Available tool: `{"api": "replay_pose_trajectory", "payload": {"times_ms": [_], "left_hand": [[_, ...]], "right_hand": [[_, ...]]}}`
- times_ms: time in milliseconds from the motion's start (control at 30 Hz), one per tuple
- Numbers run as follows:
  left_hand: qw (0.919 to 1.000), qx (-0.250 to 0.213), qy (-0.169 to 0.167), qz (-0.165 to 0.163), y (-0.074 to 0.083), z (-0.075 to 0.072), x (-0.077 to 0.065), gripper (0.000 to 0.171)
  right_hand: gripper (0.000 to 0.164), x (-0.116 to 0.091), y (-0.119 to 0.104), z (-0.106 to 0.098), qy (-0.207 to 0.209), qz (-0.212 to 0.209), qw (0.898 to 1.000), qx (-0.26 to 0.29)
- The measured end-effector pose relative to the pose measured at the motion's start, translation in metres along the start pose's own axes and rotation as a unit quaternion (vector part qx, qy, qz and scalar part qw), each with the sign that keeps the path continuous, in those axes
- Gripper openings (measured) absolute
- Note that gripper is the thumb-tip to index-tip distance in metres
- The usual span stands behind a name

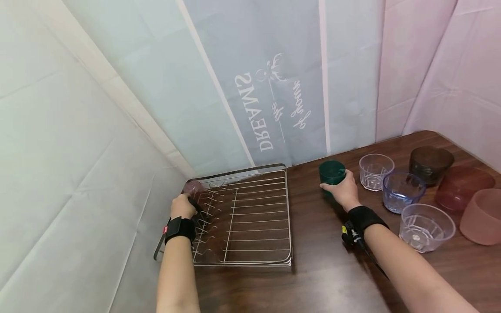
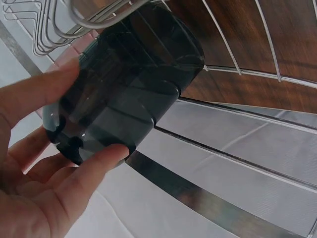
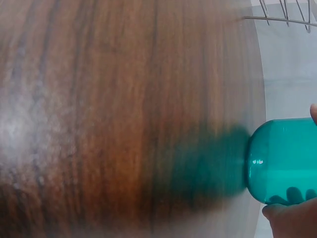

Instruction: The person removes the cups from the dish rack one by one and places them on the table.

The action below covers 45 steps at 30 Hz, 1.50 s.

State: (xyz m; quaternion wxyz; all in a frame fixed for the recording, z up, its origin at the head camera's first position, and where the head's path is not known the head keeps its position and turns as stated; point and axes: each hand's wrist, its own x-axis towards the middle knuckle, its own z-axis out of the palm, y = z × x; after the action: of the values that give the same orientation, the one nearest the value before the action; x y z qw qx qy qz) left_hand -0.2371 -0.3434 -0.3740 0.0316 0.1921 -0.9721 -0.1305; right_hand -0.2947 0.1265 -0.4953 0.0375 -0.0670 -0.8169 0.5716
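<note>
My left hand (image 1: 182, 206) is at the left side of the wire dish rack (image 1: 289, 217). It grips a dark, see-through cup (image 2: 131, 94), thumb on one side and fingers on the other; the cup lies tilted against the rack's wires in the left wrist view. Just beyond that hand, a pinkish-purple cup (image 1: 193, 187) sits in the rack's far left corner. Over at the back of the table, my right hand (image 1: 346, 191) holds a green see-through cup (image 1: 332, 170) by its side. Whether the green cup's base touches the table I cannot tell.
Right of the green cup stand a clear cup (image 1: 375, 170), a blue-rimmed cup (image 1: 403, 191), another clear cup (image 1: 425, 226), a dark brown cup (image 1: 430, 164), a red cup (image 1: 463, 187) and a pink cup (image 1: 484, 217). Cloth walls (image 1: 219, 87) border the brown table (image 1: 313, 261).
</note>
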Motion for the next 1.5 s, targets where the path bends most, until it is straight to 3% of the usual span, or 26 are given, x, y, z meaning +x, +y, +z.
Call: {"api": "replay_pose_trajectory", "payload": {"times_ms": [400,567,733,900,1000,1067,1100,1133,1167,1200,1233,1333,1433,1500], "left_hand": [[0.9995,-0.017,0.026,-0.002,-0.01,0.005,-0.022,0.065],[0.9989,-0.031,0.034,0.005,-0.007,-0.003,-0.03,0.066],[0.9983,-0.022,0.045,0.029,0.001,-0.027,-0.04,0.063],[0.9959,-0.033,0.072,0.044,0.009,-0.068,-0.055,0.064],[0.988,-0.071,0.125,0.057,0.02,-0.091,-0.062,0.064],[0.9742,-0.142,0.159,0.074,0.035,-0.098,-0.067,0.064],[0.9625,-0.197,0.167,0.082,0.045,-0.098,-0.071,0.064],[0.9447,-0.271,0.16,0.091,0.057,-0.095,-0.074,0.064],[0.919,-0.352,0.146,0.1,0.069,-0.089,-0.078,0.063],[0.8833,-0.439,0.125,0.105,0.084,-0.082,-0.083,0.063],[0.8398,-0.523,0.096,0.109,0.098,-0.071,-0.088,0.062],[0.7003,-0.707,-0.013,0.097,0.142,-0.035,-0.106,0.061],[0.5958,-0.795,-0.105,0.046,0.177,-0.001,-0.129,0.056],[0.5409,-0.828,-0.145,0.01,0.197,0.017,-0.143,0.051]], "right_hand": [[0.098,-0.009,0.004,-0.003,-0.037,0.006,0.999,-0.001],[0.098,-0.006,0.001,-0.005,-0.035,-0.004,0.999,-0.012],[0.102,-0.004,0.001,-0.01,-0.029,-0.01,0.999,-0.017],[0.112,-0.012,-0.006,-0.018,-0.001,-0.015,1.0,-0.002],[0.109,-0.023,-0.021,-0.024,0.04,-0.041,0.997,0.045],[0.101,-0.031,-0.036,-0.029,0.064,-0.07,0.99,0.107],[0.097,-0.035,-0.045,-0.031,0.071,-0.085,0.984,0.139],[0.092,-0.04,-0.054,-0.033,0.073,-0.098,0.977,0.173],[0.088,-0.045,-0.063,-0.033,0.064,-0.11,0.969,0.21],[0.086,-0.05,-0.072,-0.034,0.048,-0.117,0.962,0.244],[0.083,-0.054,-0.081,-0.033,0.023,-0.123,0.954,0.273],[0.079,-0.07,-0.103,-0.029,-0.087,-0.13,0.926,0.342],[0.081,-0.084,-0.117,-0.027,-0.201,-0.14,0.894,0.374],[0.083,-0.09,-0.125,-0.029,-0.243,-0.153,0.878,0.384]]}}
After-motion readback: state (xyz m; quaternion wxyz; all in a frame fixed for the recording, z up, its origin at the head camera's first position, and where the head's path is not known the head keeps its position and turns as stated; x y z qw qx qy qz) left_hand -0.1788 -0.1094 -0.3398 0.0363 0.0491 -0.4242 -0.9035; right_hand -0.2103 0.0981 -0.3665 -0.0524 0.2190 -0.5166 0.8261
